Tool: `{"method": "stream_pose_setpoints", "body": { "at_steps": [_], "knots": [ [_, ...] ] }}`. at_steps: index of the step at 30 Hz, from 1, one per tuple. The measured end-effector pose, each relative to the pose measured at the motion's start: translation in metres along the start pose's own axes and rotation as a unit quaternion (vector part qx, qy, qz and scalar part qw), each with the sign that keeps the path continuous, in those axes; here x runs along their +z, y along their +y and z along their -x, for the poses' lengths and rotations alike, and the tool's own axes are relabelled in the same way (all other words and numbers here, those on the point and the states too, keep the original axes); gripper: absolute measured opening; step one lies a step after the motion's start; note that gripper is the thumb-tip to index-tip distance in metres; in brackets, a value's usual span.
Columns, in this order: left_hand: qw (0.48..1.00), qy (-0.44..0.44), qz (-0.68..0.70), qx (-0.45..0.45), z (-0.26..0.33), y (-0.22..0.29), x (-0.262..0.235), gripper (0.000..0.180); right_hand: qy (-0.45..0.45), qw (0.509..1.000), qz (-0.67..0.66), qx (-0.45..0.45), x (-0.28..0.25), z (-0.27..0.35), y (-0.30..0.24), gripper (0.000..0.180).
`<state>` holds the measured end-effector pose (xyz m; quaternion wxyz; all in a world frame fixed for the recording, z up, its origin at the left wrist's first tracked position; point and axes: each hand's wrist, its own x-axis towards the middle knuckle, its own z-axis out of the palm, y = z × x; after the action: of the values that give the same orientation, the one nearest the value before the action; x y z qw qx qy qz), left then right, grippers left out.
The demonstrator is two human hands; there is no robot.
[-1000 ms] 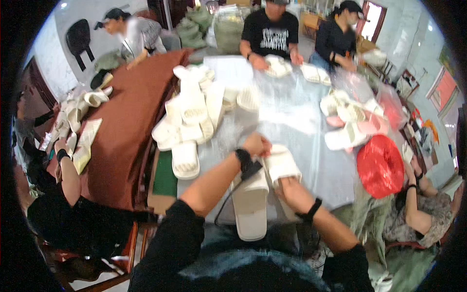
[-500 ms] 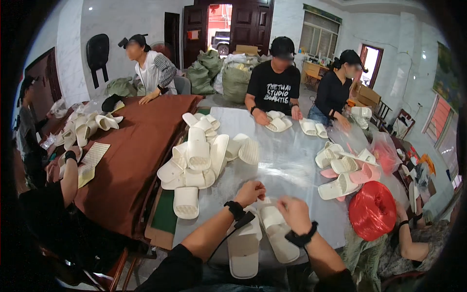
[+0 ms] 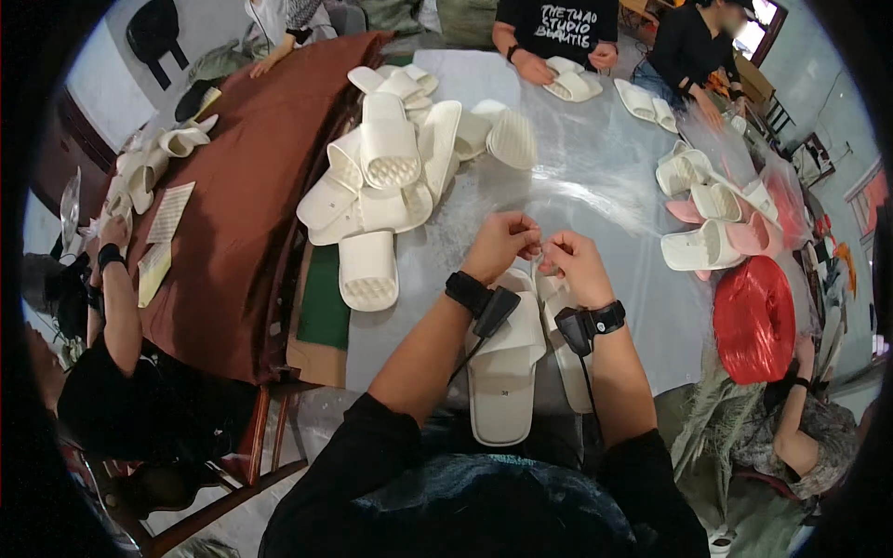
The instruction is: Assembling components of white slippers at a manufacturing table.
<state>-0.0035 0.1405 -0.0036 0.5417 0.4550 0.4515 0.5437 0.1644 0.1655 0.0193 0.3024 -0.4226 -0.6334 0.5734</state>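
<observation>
Two white slippers (image 3: 507, 372) lengthwise toward the person, beneath both hands (image 3: 539, 251) pinched together, contents unclear.

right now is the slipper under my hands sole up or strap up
Sole up: the slipper lies flat on the table, its plain underside showing and no strap visible.

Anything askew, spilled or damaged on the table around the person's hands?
Nothing looks damaged or spilled. The left hand and right hand meet above a white slipper. The heap of white slippers is jumbled, some upside down, which looks like loose stacking.
</observation>
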Motion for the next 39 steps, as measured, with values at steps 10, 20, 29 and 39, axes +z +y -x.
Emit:
{"method": "stream_pose_setpoints", "body": {
  "at_steps": [10,20,29,39],
  "knots": [
    [0.998,-0.005,0.056,-0.022,0.004,-0.006,-0.002,0.018,0.055,0.99,-0.131,-0.025,0.008,-0.001,0.018,0.008],
    [0.995,0.034,0.068,-0.06,0.007,-0.008,-0.003,0.021,0.111,0.988,-0.041,-0.1,0.005,-0.002,0.036,0.014],
    [0.987,0.046,0.137,-0.065,0.008,-0.013,-0.008,0.012,0.107,0.977,0.077,-0.167,0.011,-0.004,0.03,0.015],
    [0.986,0.046,0.149,-0.065,0.008,-0.015,-0.01,0.011,0.085,0.977,0.07,-0.181,0.011,0.001,0.025,0.016]
  ]
}}
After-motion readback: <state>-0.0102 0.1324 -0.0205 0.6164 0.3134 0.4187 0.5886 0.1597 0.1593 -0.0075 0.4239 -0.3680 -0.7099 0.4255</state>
